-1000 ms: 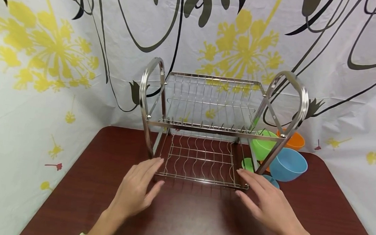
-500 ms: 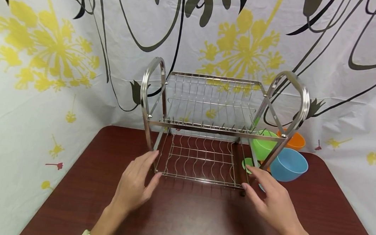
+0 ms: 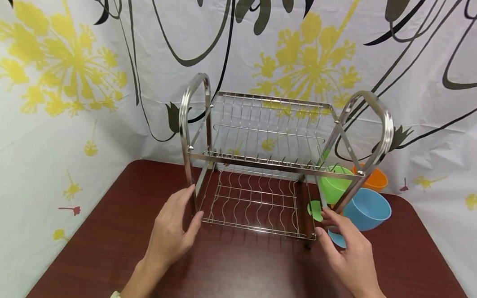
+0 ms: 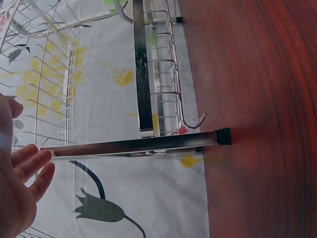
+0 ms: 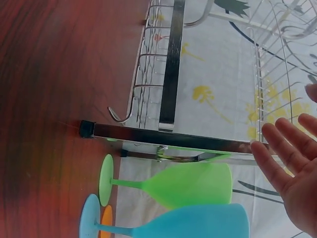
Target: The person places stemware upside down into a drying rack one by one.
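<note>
A two-tier metal dish rack (image 3: 262, 163) stands on the dark red-brown table. My left hand (image 3: 171, 228) is at its front left upright, fingers spread and fairly straight. In the left wrist view the left fingertips (image 4: 43, 159) lie right at the upright's side. My right hand (image 3: 348, 254) is at the front right upright, fingers loosely extended. The right wrist view has the right fingertips (image 5: 257, 148) right beside that post (image 5: 208, 142). Neither hand is curled around anything. Both tiers of the rack hold nothing.
Just right of the rack stand a green goblet (image 5: 193, 184), a blue goblet (image 5: 198, 221) and an orange goblet (image 3: 372, 177), close to my right hand. A white patterned sheet (image 3: 102, 128) hangs behind and beside the table (image 3: 248, 275).
Both hands have moved outward, from in front of the lower tier toward the rack's left and right uprights. The rack and goblets have stayed in place.
</note>
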`<act>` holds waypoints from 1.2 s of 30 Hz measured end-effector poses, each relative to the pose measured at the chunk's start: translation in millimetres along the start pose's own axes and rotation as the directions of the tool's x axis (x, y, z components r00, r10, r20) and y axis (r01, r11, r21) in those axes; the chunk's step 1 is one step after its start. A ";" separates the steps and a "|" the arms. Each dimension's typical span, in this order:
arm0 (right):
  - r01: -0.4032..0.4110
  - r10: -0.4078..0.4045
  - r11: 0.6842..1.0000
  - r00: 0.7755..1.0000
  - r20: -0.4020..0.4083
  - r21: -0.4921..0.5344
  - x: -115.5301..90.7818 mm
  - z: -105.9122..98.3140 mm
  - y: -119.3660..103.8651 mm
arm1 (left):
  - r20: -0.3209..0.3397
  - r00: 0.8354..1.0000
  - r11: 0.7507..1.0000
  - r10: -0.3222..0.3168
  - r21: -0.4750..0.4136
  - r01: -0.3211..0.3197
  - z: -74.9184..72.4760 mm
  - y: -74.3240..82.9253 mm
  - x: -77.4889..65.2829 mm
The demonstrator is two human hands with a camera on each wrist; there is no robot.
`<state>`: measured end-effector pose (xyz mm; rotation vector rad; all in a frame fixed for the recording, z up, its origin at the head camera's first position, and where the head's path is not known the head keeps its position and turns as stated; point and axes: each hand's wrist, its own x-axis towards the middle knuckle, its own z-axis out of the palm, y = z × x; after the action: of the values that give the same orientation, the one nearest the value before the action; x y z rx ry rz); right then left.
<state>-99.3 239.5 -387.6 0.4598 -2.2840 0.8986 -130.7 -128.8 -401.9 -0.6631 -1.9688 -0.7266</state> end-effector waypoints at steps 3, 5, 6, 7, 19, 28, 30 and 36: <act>-0.028 0.029 0.999 0.999 -0.029 0.037 -0.8 -0.6 0.4 | -0.014 0.999 0.998 -0.041 -0.038 0.040 1.2 0.1 0.9; -0.023 0.027 0.998 0.998 -0.059 0.064 -1.3 -0.1 0.8 | -0.025 0.997 0.996 -0.071 -0.059 0.069 2.0 0.3 1.8; -0.019 0.025 0.997 0.997 -0.074 0.078 -1.5 0.2 0.9 | -0.036 0.996 0.995 -0.084 -0.065 0.082 2.5 0.5 2.1; -0.019 0.026 0.996 0.996 -0.086 0.090 -1.7 0.0 1.0 | -0.046 0.994 0.993 -0.098 -0.066 0.095 3.4 0.9 2.5; -0.122 0.138 0.987 0.976 -0.168 0.105 -1.3 -4.6 5.4 | -0.108 0.963 0.967 -0.247 -0.086 0.238 9.6 4.1 11.2; -0.155 0.189 0.976 0.951 -0.246 0.152 0.2 -5.7 13.2 | -0.129 0.944 0.950 -0.304 -0.113 0.290 10.7 7.4 16.8; -0.170 0.206 0.973 0.944 -0.258 0.154 1.0 -7.3 13.8 | -0.123 0.941 0.947 -0.314 -0.115 0.301 10.6 8.2 18.3; -0.213 0.242 0.968 0.927 -0.286 0.130 2.0 -12.9 16.4 | -0.099 0.934 0.935 -0.342 -0.131 0.328 9.9 10.3 21.3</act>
<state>-103.7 260.0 -386.9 0.0869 -2.0459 1.1157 -138.6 -111.3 -385.0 -0.3381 -1.9603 -1.0676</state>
